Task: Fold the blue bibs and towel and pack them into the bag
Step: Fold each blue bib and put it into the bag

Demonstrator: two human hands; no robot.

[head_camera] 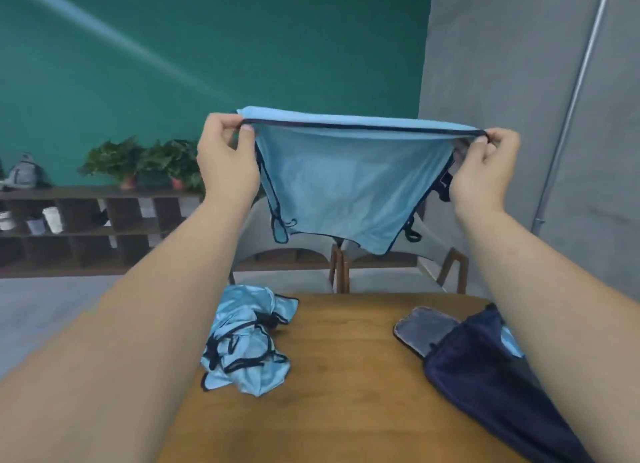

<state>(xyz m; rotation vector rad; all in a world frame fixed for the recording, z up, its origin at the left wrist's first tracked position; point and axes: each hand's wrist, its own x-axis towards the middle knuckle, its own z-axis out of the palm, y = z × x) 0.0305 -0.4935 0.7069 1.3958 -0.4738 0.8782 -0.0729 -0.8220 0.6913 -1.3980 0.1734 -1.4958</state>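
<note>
— Fingers of the left hand (227,165) and right hand (485,172)?
— Pinching the top corners of the blue bib (346,185), stretched in the air above the table (329,393).
— Other cloths?
— One crumpled pile (246,341) on the table's left; navy bag (485,376) on its right.

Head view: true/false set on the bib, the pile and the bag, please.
1. The left hand and the right hand each pinch an upper corner of the bib. True.
2. A crumpled pile of blue cloth sits on the table. True.
3. The bib lies flat on the table. False: it hangs in the air, above the table.
4. The left hand holds the dark bag. False: the bag lies on the table, to the right.
</note>
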